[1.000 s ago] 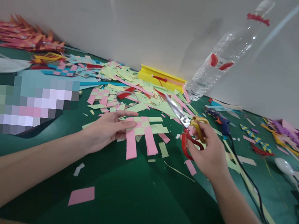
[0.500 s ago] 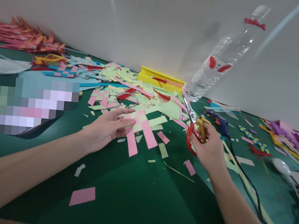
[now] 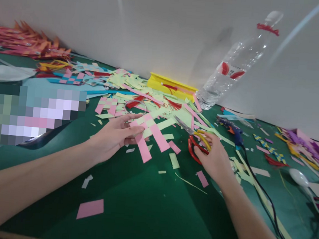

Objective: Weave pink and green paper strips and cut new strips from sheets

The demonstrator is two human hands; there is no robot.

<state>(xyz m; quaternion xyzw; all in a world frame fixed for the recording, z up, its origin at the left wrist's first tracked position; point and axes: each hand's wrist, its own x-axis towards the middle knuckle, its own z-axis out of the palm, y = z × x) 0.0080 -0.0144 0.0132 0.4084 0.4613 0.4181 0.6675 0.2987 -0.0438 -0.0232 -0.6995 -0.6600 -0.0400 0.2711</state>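
Woven pink and pale-green paper (image 3: 150,128) sits over the middle of the scene, pinched between the left hand's (image 3: 113,134) thumb and fingers. Beyond it rises a plain grey wall (image 3: 156,30). Below spreads a green bench (image 3: 130,198), bare in the near middle. At the far right, a clear bottle (image 3: 231,70) stands near the wall. The right hand (image 3: 214,157) grips scissors (image 3: 191,131) by their handles. Compared with half a second ago, the blades have swung left, towards the paper, whose strips slant more.
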